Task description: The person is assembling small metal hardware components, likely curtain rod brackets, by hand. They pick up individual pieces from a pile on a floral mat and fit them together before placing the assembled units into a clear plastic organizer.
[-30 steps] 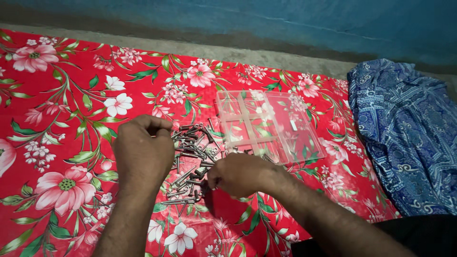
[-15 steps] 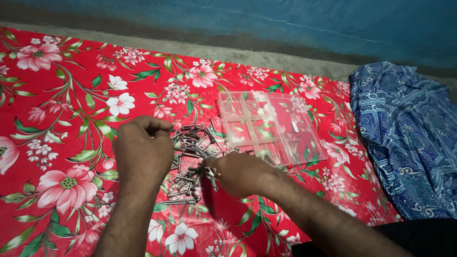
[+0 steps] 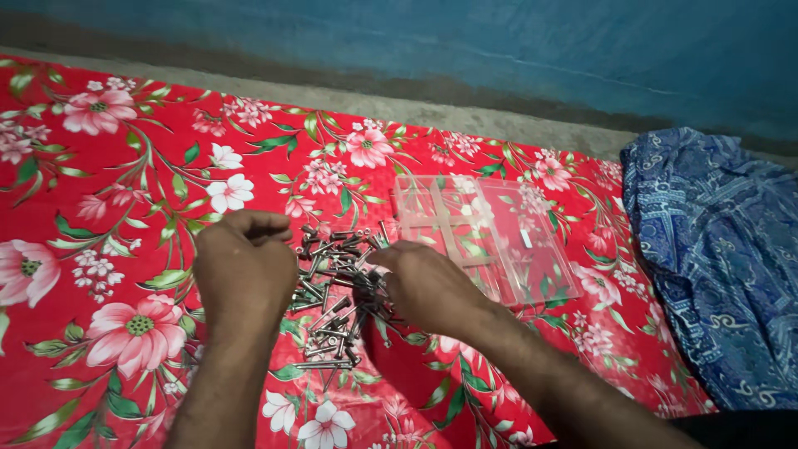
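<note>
Both hands work over a heap of small metal screws and bolts (image 3: 337, 291) lying loose on a red cloth with pink and white flowers (image 3: 125, 191). The left hand (image 3: 245, 270) sits at the left edge of the heap, its fingers curled in toward the palm with the fingertips drawn together; whether this grip has closed on a screw cannot be told, since the back of the hand hides what is under it. The right hand (image 3: 424, 287) lies on the right side of the heap, fingers bent down among the pieces — its grip too is turned away from the camera, so whether it pinches anything cannot be told.

Set against the view half a second ago, the left hand has hardly shifted; it keeps the same curled pose at the same edge of the pile. The right hand has come up and forward — a second ago it was low, near the bottom end of the heap, and now it is at the heap's upper right, near the box. The screws lie spread much as before.

Just beyond the right hand lies a clear plastic compartment box (image 3: 486, 237), flat on the cloth. To the far right a blue patterned cloth (image 3: 715, 258) lies bunched, and a blue wall (image 3: 499, 50) runs across the back.
</note>
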